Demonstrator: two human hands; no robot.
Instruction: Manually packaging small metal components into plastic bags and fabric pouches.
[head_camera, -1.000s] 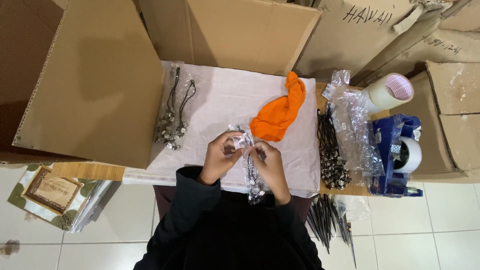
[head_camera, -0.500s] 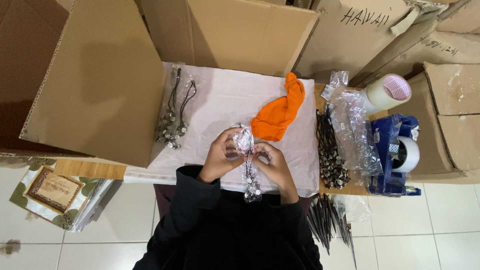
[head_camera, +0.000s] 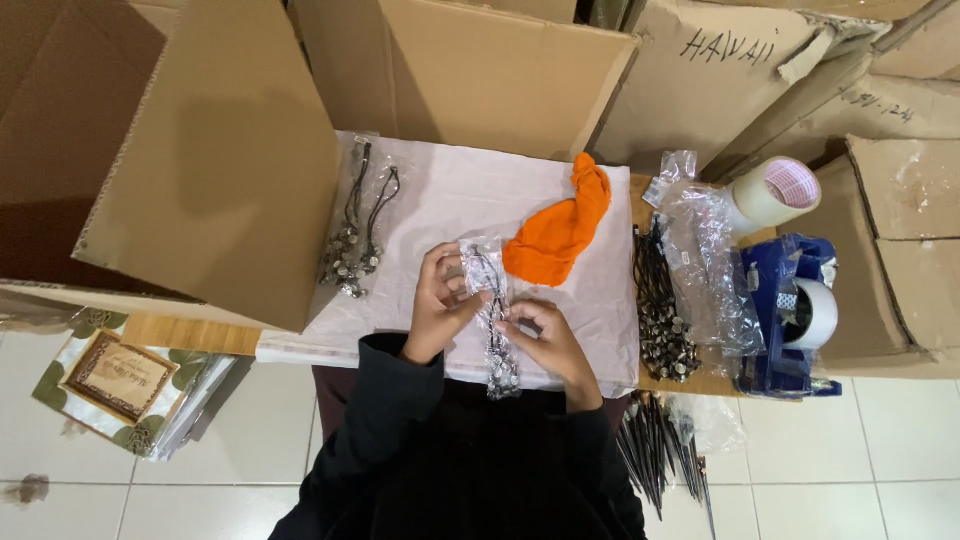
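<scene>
White tiled floor (head_camera: 880, 450), stacked cardboard boxes (head_camera: 480, 70), small wooden table (head_camera: 190, 335)

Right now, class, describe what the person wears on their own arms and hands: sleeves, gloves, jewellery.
Both arms are covered by long, loose black sleeves that end at the wrists. The left hand and right hand are bare: no gloves. No ring, watch or bracelet can be made out at this size. The sleeves show no pattern or marking.
</scene>
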